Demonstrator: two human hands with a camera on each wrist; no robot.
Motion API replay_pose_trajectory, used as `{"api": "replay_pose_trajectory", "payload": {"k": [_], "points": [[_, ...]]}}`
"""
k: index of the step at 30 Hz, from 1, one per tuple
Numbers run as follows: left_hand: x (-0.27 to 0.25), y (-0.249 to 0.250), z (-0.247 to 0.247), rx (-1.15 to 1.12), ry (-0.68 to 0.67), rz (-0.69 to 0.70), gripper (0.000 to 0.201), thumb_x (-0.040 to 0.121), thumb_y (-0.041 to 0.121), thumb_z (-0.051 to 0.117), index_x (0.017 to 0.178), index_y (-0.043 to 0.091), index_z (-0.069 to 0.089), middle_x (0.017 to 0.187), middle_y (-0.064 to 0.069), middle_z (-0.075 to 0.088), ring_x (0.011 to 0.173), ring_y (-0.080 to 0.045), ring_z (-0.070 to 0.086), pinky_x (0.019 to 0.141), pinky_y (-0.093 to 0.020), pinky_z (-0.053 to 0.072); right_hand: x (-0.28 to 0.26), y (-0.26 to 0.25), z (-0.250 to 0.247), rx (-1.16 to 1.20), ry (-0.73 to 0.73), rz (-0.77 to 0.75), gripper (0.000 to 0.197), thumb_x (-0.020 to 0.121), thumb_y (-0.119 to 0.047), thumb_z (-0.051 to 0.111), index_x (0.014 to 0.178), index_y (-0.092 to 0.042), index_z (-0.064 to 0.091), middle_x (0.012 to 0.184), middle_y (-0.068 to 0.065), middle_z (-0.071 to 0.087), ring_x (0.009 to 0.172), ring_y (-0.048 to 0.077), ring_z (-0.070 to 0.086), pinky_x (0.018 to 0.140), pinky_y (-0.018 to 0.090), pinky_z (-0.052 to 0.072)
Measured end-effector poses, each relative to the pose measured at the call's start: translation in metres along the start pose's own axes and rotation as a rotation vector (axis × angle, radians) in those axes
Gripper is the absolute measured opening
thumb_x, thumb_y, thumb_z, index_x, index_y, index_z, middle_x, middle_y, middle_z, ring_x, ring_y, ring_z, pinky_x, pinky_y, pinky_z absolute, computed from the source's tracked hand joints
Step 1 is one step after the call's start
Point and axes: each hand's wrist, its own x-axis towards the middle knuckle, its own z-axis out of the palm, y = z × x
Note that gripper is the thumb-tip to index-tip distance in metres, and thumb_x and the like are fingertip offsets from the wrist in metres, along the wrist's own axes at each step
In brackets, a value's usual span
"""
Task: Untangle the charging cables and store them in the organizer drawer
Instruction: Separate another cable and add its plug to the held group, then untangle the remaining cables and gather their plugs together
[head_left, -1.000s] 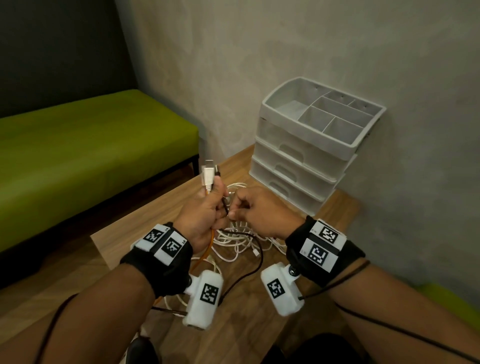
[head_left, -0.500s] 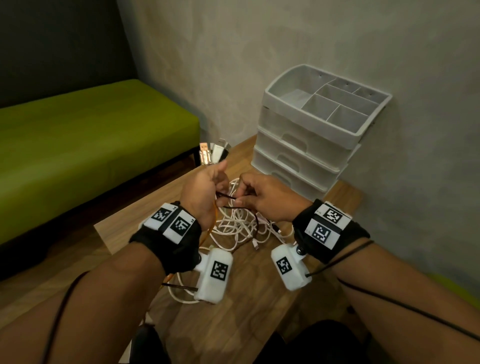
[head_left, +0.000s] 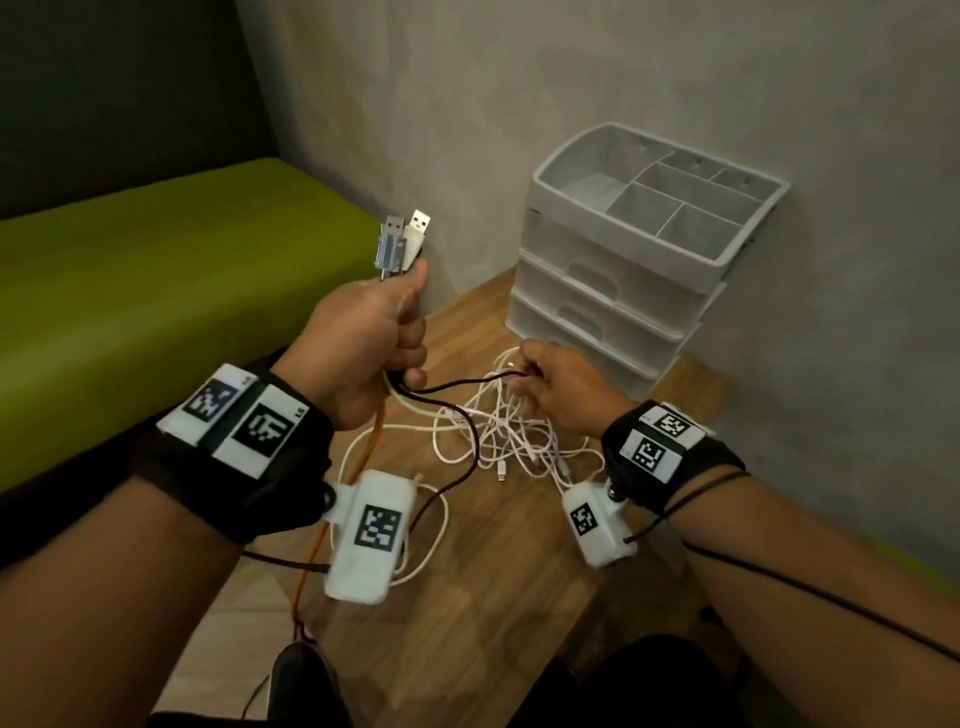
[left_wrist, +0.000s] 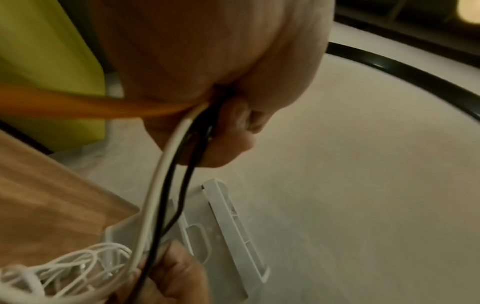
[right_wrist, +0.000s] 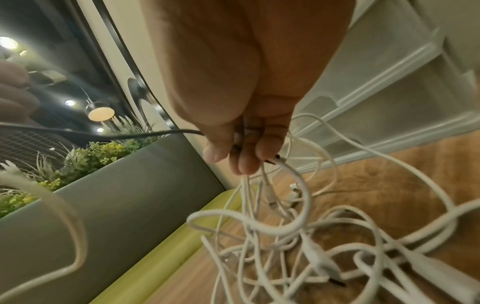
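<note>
Nearest me, my left hand (head_left: 363, 343) is clenching a bundle of cables lifted above the wooden surface (head_left: 488, 571): two silver USB plugs (head_left: 401, 244) are sticking up out of the fist, and a thin orange cable (head_left: 363, 467), a thick white cable (left_wrist: 166, 174) and a thin black cable (head_left: 457, 387) are trailing out below it. The orange one is hanging down over the surface's near edge.

A little farther, my right hand (head_left: 561, 387) is pinching the black cable between thumb and fingers (right_wrist: 246, 162), together with a few white strands, so that the black line is running nearly taut between both hands. In the right wrist view I cannot tell exactly how many strands are being held.

Under that hand, the tangled heap of thin white charging cables (head_left: 498, 441) is lying in the middle of the surface, with small connector ends sticking out of the loops.

Beyond it, the white plastic three-drawer organizer (head_left: 613, 291) with a divided top tray is standing at the surface's far right corner against the grey wall (head_left: 571, 78), its drawers all closed. A green upholstered bench (head_left: 156, 270) is sitting past the surface's left edge.
</note>
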Motion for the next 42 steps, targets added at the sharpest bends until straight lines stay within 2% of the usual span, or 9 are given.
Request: {"api": "replay_pose_trajectory", "payload": {"k": [5,9,15,21,25,32,36,39,42], "points": [[-0.004,0.014,-0.004,0.119,-0.059,-0.046,0.052,0.098,0.048,0.044,0.055,0.022,0.028,0.046,0.005,0.022,0.035,-0.007,0.019,0.035,-0.014,0.015,0.008,-0.002,-0.006,-0.146,-0.05,0.001,0.02,0.093,-0.029,0.059,0.076,-0.02,0.057,0.071,-0.01,0.056,0.065,0.003,0.051,0.065,0.027,0.038],[0.002,0.014,-0.019,0.224,-0.091,-0.128,0.055,0.098,0.047,0.043,0.052,0.019,0.03,0.047,0.004,0.023,0.036,-0.006,0.017,0.034,-0.01,0.012,-0.002,-0.007,-0.024,-0.001,-0.121,0.054,0.011,0.087,-0.024,0.07,0.083,-0.015,0.073,0.074,-0.001,0.071,0.065,0.011,0.064,0.067,0.028,0.051],[0.004,0.008,-0.04,0.104,-0.305,-0.254,0.049,0.092,0.045,0.044,0.055,0.017,0.03,0.047,0.004,0.023,0.036,-0.007,0.025,0.031,-0.018,0.032,-0.011,-0.021,-0.045,-0.075,-0.656,0.017,0.021,0.085,-0.03,0.072,0.105,-0.026,0.074,0.099,-0.009,0.074,0.091,0.01,0.069,0.083,0.029,0.054],[0.007,-0.004,-0.046,0.017,-0.566,-0.445,0.046,0.097,0.043,0.04,0.06,0.015,0.033,0.05,0.003,0.025,0.038,-0.007,0.033,0.031,-0.021,0.041,-0.002,-0.002,-0.046,-0.103,-0.215,0.231,0.01,0.086,-0.005,0.065,0.085,-0.013,0.071,0.083,0.008,0.074,0.074,0.023,0.072,0.067,0.033,0.058],[0.012,-0.029,-0.036,0.327,-0.404,-0.419,0.045,0.092,0.041,0.051,0.057,0.019,0.034,0.049,0.002,0.026,0.039,-0.01,0.03,0.034,-0.019,0.034,-0.01,0.01,-0.035,-0.295,-0.278,0.39,0.014,0.076,0.0,0.068,0.073,-0.013,0.073,0.071,0.005,0.072,0.067,0.021,0.071,0.06,0.032,0.06],[0.015,-0.066,-0.016,0.436,-0.222,-0.23,0.047,0.097,0.041,0.05,0.057,0.019,0.038,0.049,0.002,0.034,0.04,-0.01,0.025,0.037,-0.016,0.017,-0.037,0.003,-0.003,-0.527,-0.329,0.319,0.027,0.088,-0.025,0.067,0.111,-0.011,0.062,0.093,0.005,0.06,0.086,0.022,0.062,0.064,0.024,0.043],[0.016,-0.065,-0.012,0.342,-0.231,-0.184,0.042,0.099,0.043,0.046,0.069,0.014,0.052,0.053,0.0,0.035,0.042,-0.01,0.022,0.035,-0.016,0.017,-0.032,0.005,-0.001,-0.574,-0.406,0.367,0.009,0.084,-0.02,0.066,0.077,-0.016,0.062,0.097,0.007,0.067,0.081,0.021,0.06,0.073,0.031,0.05],[0.015,-0.061,-0.01,0.336,-0.222,-0.15,0.037,0.096,0.041,0.051,0.075,0.012,0.06,0.053,0.003,0.027,0.044,-0.009,0.02,0.038,-0.018,0.016,-0.03,0.004,-0.006,-0.492,-0.291,0.34,0.022,0.092,-0.033,0.052,0.099,-0.016,0.064,0.106,0.006,0.067,0.088,0.025,0.061,0.073,0.03,0.045],[0.015,-0.06,-0.011,0.363,-0.172,-0.107,0.036,0.09,0.04,0.062,0.065,0.013,0.06,0.051,0.005,0.025,0.043,-0.009,0.019,0.04,-0.021,0.015,-0.025,-0.006,-0.019,-0.41,-0.157,0.342,0.027,0.097,-0.021,0.046,0.104,-0.005,0.066,0.112,0.013,0.066,0.099,0.028,0.062,0.076,0.03,0.044]]}}
